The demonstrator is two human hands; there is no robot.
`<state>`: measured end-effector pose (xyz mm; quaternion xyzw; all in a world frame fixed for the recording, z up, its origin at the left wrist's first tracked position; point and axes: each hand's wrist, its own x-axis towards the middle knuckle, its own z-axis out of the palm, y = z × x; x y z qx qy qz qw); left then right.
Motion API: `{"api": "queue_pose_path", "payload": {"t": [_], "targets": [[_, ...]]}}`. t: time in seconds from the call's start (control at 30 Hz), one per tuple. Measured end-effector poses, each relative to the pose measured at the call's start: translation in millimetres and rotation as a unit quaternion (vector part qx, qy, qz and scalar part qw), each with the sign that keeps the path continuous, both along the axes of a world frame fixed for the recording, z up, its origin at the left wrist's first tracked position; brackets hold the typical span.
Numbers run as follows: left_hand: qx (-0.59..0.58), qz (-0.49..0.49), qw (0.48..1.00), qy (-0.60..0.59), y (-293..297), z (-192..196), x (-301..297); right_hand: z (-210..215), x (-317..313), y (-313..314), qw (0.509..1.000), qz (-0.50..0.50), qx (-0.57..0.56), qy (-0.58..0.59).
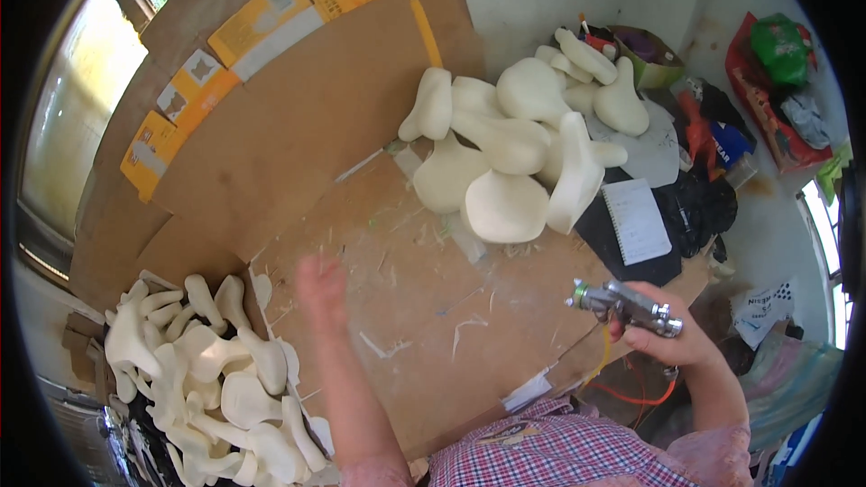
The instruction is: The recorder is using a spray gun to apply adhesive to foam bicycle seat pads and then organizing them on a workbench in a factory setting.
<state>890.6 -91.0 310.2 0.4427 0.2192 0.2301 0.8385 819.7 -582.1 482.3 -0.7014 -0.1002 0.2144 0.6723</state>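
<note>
My right hand (690,329) is wrapped round a metal spray gun (636,305) with a green ring near its nozzle, which points left over the table. An orange hose (631,397) runs from the gun's lower end. My left hand (321,284) hangs over the left part of the brown tabletop (424,307), smeared by motion, so its fingers cannot be made out. Nearest to it, on the left, lies a heap of cream-coloured foam-like shapes (253,397). A second pile of larger cream foam-like pieces (507,207), shaped like seat pads, stands at the back of the table.
A cardboard sheet (298,117) with yellow patches stands as a wall at the back left. A spiral notebook (637,221) lies on black material at the right, near black bags (713,221) and a red bag (767,117). Scraps and strips litter the tabletop.
</note>
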Motion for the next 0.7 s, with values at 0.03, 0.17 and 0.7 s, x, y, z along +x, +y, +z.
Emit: {"api": "queue_pose_path", "payload": {"t": [0.03, 0.17, 0.7], "targets": [[0.071, -0.078, 0.992, 0.068, -27, -11, 33, -4, 0, -4, 1.0, 0.001, -0.001, 0.0], [0.18, -0.282, 0.912, 0.236, -149, -31, 125, -13, 0, -21, 0.999, -0.007, -0.033, -0.01], [0.177, -0.026, 0.947, 0.266, -55, -44, -78, 18, 13, 15, 0.999, 0.042, 0.023, -0.012]]}}
